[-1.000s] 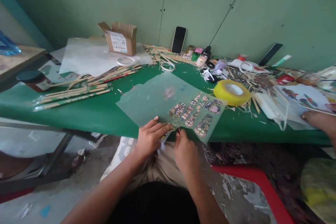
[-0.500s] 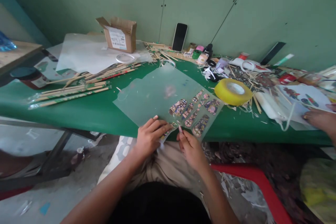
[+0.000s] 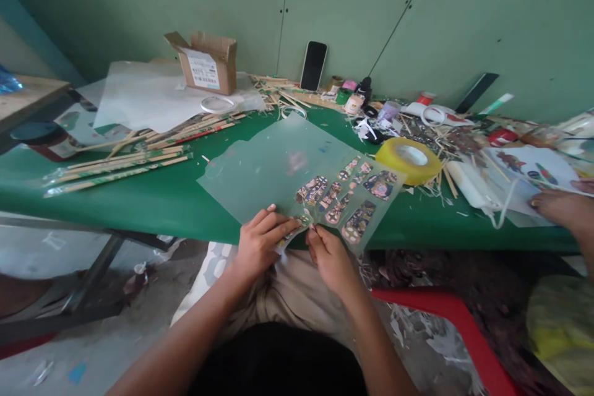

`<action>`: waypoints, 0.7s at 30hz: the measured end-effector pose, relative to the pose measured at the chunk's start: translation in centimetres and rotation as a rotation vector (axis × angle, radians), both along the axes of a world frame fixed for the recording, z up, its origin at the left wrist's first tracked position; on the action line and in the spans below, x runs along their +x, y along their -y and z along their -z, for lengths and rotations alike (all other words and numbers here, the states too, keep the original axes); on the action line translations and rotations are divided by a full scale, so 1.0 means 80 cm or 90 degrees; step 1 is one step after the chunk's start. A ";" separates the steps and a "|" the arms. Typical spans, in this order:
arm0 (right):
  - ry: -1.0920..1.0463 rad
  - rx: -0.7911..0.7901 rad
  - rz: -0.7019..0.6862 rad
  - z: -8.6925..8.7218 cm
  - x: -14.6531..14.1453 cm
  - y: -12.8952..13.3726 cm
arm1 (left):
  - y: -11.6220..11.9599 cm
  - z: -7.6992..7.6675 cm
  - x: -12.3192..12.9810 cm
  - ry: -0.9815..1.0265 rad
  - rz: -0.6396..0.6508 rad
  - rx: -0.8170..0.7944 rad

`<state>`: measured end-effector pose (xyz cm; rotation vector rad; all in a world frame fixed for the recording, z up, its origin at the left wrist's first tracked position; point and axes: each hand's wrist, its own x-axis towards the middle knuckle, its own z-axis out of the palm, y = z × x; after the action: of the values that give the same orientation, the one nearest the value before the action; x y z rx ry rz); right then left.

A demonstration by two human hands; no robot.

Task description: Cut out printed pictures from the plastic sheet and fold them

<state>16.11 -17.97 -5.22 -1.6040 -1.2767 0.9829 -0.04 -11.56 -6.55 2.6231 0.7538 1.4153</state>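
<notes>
A clear plastic sheet [image 3: 260, 167] printed with several dark patterned cut-out shapes [image 3: 331, 193] lies over the front of the green table. My left hand [image 3: 263, 238] holds its near edge, where a narrow printed strip [image 3: 290, 236] shows under the fingers; the thumb is hidden. Close by on the right, my right hand [image 3: 327, 253] is closed in a pinch around a slim craft knife [image 3: 311, 227]. Only a bit of the knife shows at the fingertips, against the sheet beside the strip.
A yellow tape roll [image 3: 408, 161] touches the sheet's right side. Wrapped wooden sticks [image 3: 120, 167] and a lidded jar [image 3: 44, 139] lie left. Behind stand a cardboard box [image 3: 208, 65] and a phone [image 3: 314, 66]. Another person's hand [image 3: 561, 204] works at the right.
My right hand has drawn slightly left and nearer my left hand, and the knife tip shows less. The whole view has shifted a little. My left hand keeps its place on the sheet.
</notes>
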 end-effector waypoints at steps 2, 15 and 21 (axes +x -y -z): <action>-0.028 -0.015 -0.005 0.002 0.001 0.001 | 0.000 -0.001 0.000 0.004 0.007 -0.005; -0.276 -0.180 -0.029 -0.006 0.005 0.004 | -0.005 0.001 0.000 0.029 0.013 -0.014; -0.307 -0.194 -0.032 -0.002 0.005 0.002 | -0.008 0.002 0.000 0.029 0.021 -0.045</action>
<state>16.54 -18.16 -5.03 -1.4321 -0.8663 1.5434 -0.02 -10.91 -6.72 2.5293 0.7378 1.4081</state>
